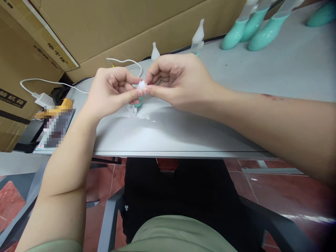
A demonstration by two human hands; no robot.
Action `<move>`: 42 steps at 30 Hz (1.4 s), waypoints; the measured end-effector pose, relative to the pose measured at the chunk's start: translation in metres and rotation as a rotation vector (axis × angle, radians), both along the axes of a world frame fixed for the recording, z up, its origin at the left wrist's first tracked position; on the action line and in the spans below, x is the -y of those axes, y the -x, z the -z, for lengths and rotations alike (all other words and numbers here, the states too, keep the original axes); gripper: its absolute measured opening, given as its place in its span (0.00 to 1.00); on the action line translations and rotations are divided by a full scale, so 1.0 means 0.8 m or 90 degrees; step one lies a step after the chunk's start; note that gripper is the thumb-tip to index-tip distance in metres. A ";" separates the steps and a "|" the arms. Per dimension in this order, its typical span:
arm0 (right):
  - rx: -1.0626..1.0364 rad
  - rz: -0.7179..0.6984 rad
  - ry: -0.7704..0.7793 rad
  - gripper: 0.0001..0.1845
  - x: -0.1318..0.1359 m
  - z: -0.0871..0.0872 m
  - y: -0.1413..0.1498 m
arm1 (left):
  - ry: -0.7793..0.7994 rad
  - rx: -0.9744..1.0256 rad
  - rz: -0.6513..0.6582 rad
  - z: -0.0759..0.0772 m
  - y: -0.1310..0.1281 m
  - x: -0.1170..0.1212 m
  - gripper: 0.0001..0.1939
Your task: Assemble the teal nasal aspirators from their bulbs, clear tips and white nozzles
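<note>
My left hand [109,91] and my right hand [181,80] meet above the table's left part. Between the thumbs and fingertips of both is a small white translucent tip [142,85], its lower part partly covered by the fingers. Just under my left fingertips shows a teal piece [138,102], largely hidden. Beside it on the table lie a small clear plastic cup-like part [132,110] and a tiny clear piece [143,114]. Behind my right hand stands a white pointed nozzle [155,52], its lower end hidden.
Teal-bulbed devices with clear necks [235,35] stand at the back right, near another white nozzle [198,33]. Cardboard [126,28] lines the back of the grey table [168,136]. A white cable [63,83] with its adapter [44,100] and an orange object [59,109] lie left.
</note>
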State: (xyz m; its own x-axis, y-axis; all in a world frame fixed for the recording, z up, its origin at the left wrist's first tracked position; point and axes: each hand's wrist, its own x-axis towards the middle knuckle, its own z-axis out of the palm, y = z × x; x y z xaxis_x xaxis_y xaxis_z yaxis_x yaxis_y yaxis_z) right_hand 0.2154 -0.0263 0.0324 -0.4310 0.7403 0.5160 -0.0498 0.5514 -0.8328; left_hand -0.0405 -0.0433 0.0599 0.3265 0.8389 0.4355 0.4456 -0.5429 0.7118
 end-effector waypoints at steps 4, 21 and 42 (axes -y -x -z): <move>-0.029 -0.012 0.044 0.18 0.005 -0.002 0.002 | -0.005 0.023 -0.007 0.000 -0.006 0.004 0.28; -0.063 0.032 0.013 0.20 0.015 -0.002 0.003 | 0.011 0.065 -0.059 0.005 -0.017 0.003 0.24; -0.026 -0.083 0.072 0.25 0.007 -0.012 -0.003 | 0.029 -0.006 0.014 -0.011 -0.005 0.014 0.31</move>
